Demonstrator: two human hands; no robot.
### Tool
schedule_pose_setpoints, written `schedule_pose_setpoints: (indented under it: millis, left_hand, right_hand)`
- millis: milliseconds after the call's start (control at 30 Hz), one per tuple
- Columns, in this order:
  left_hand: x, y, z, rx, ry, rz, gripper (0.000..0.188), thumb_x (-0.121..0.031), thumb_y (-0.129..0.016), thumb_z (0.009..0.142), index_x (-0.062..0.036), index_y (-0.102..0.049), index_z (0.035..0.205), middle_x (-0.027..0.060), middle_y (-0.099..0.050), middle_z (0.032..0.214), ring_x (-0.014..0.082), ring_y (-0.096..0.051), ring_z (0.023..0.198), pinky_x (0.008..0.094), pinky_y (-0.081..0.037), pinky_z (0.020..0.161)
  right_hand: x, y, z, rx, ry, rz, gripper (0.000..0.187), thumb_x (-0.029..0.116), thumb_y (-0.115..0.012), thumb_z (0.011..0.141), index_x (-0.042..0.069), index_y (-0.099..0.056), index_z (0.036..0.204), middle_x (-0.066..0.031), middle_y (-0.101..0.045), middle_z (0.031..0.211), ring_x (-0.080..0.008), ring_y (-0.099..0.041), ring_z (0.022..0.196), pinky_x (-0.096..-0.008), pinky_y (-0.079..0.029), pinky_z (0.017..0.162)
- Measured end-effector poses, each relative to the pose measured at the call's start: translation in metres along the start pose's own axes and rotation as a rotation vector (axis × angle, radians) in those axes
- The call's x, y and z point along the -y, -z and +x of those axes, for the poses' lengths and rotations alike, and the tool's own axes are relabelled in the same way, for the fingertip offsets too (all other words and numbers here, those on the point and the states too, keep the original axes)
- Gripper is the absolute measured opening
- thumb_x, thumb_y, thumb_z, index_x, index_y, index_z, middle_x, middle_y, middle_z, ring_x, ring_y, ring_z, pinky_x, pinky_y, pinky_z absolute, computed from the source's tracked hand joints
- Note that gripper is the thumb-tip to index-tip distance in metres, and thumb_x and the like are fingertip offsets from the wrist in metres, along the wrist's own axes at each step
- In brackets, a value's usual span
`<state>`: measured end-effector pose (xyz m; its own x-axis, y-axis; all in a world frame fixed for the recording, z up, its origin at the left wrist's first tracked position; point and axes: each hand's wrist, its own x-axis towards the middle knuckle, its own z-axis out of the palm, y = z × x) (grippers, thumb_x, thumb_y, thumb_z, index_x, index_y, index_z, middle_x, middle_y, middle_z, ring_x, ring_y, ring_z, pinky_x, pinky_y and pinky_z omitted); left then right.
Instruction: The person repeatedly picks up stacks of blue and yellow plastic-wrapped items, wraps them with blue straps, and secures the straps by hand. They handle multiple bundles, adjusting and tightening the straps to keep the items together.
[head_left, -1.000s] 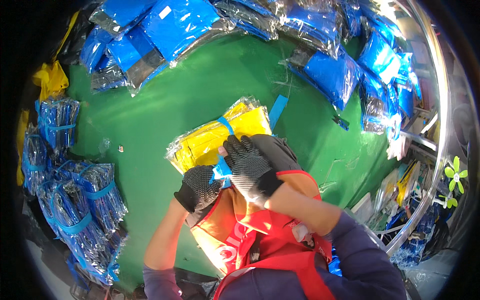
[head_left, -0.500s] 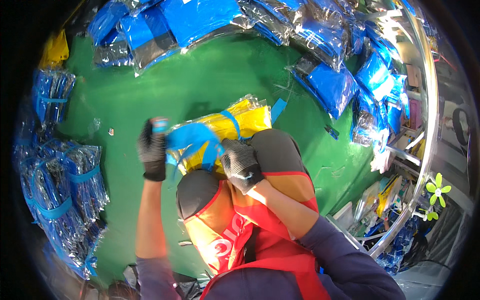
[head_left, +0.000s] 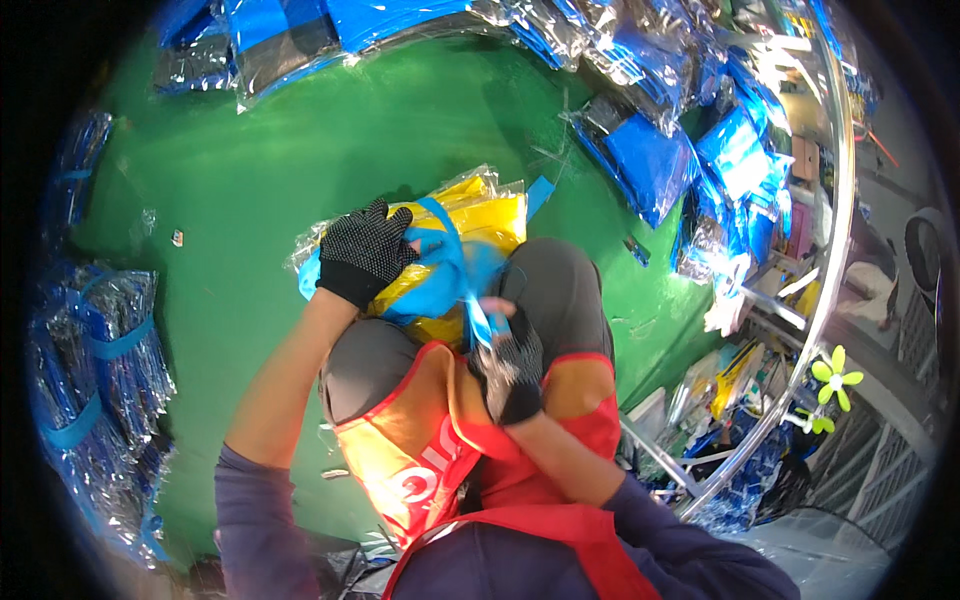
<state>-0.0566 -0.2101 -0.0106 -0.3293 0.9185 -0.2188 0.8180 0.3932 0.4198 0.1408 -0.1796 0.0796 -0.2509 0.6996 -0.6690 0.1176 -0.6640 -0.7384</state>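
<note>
A bundle of flat yellow items in clear plastic [head_left: 505, 215] lies tilted against my knees, with a light blue strap [head_left: 440, 215] looped around it. My left hand [head_left: 365, 250], in a dark dotted glove, rests on the bundle's left part. Its fingers are bent together at the strap; their grip is partly hidden. My right hand [head_left: 510, 365], in a similar glove with bare fingertips, is closed on a strap end by the bundle's lower right side. That end and the hand are smeared by motion. Another short strap piece sticks out beyond the bundle's right end.
Blue packages in clear plastic [head_left: 645, 165] line the far and right sides of the green floor [head_left: 300, 140]. Strapped bundles [head_left: 110, 350] lie at the left. A small dark tool [head_left: 636, 251] is on the floor. A curved metal rail [head_left: 835, 230] with a green flower-shaped fan [head_left: 836, 378] stands at right.
My left hand has come down from the left onto the bundle. My right hand has shifted slightly right and lower, pulling the strap end. The whole view has moved a little.
</note>
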Motion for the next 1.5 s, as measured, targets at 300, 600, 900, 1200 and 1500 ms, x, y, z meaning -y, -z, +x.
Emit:
schedule_pose_setpoints:
  millis: [300, 600, 900, 1200, 1500]
  left_hand:
    - [0.01, 0.028, -0.003, 0.135, -0.028, -0.705, 0.032, -0.026, -0.054, 0.083, -0.0071, -0.059, 0.109, 0.0109, -0.06, 0.106, 0.0215, -0.063, 0.082, 0.0399, -0.051, 0.074]
    - [-0.005, -0.004, -0.063, 0.566, 0.107, -1.966, 0.013, -0.009, -0.046, 0.087, -0.0065, -0.055, 0.095, 0.0075, -0.056, 0.087, 0.0156, -0.056, 0.079, 0.0279, -0.046, 0.072]
    - [0.034, 0.004, -0.062, 0.32, 0.199, -0.277, 0.029, -0.018, -0.041, 0.092, -0.0018, -0.05, 0.114, 0.0193, -0.059, 0.095, 0.0349, -0.057, 0.083, 0.0423, -0.046, 0.074]
    - [0.055, -0.047, -0.074, -0.036, 0.248, -0.395, 0.035, -0.024, -0.042, 0.093, -0.0053, -0.049, 0.121, 0.0188, -0.061, 0.088, 0.0277, -0.059, 0.076, 0.0385, -0.046, 0.067]
    - [0.022, -0.004, -0.172, -0.269, 0.707, -0.754, 0.029, -0.031, -0.054, 0.089, -0.0054, -0.056, 0.103, 0.0188, -0.061, 0.083, 0.0319, -0.06, 0.077, 0.04, -0.047, 0.069]
  right_hand:
    - [-0.016, -0.054, 0.009, 0.261, 0.282, -0.288, 0.016, 0.017, -0.045, 0.091, 0.007, -0.058, 0.091, -0.0023, -0.054, 0.074, -0.0126, -0.051, 0.069, -0.0265, -0.042, 0.067]
    - [0.055, -0.072, -0.006, 0.376, 0.494, -0.507, 0.02, 0.02, -0.042, 0.094, 0.008, -0.056, 0.102, -0.0098, -0.06, 0.09, -0.0215, -0.058, 0.082, -0.0322, -0.044, 0.075]
    - [0.112, 0.022, 0.143, 0.398, 0.537, -1.069, 0.036, 0.029, -0.061, 0.083, 0.008, -0.052, 0.11, -0.019, -0.062, 0.095, -0.0315, -0.061, 0.089, -0.0367, -0.049, 0.075]
    - [0.044, -0.039, 0.073, 0.993, 0.671, -1.701, 0.026, 0.011, -0.046, 0.082, 0.004, -0.062, 0.101, -0.0181, -0.063, 0.1, -0.0298, -0.061, 0.095, -0.038, -0.049, 0.08]
    - [0.019, -0.043, 0.101, 1.144, 0.565, -1.288, 0.031, 0.022, -0.052, 0.079, 0.003, -0.063, 0.1, -0.0176, -0.062, 0.098, -0.0351, -0.057, 0.095, -0.04, -0.044, 0.087]
